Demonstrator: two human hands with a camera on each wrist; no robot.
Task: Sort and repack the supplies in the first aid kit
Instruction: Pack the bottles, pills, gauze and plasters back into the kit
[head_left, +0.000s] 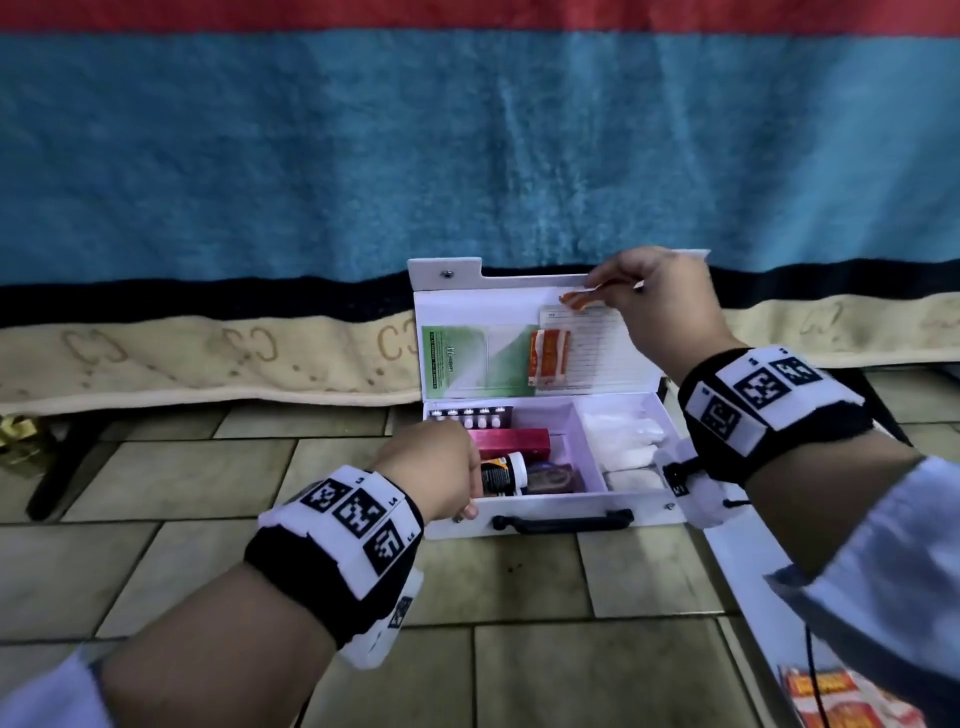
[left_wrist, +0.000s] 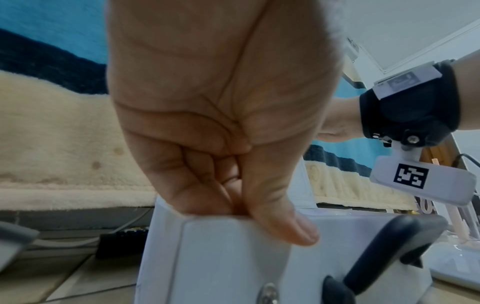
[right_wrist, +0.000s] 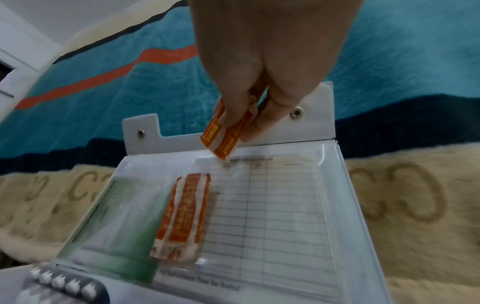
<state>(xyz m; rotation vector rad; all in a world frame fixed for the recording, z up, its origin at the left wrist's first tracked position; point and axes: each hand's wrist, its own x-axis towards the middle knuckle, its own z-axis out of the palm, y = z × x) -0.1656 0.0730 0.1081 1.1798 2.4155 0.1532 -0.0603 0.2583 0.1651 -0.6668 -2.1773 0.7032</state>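
White kit open, lid pocket holding orange plasters

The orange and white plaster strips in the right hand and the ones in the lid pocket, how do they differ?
The orange and white plaster strips in the right hand hang in the air, pinched by the right hand above the clear plastic lid pocket. The orange and white plaster strips in the pocket lie flat behind the plastic, untouched. Both share the same orange and white wrapper.
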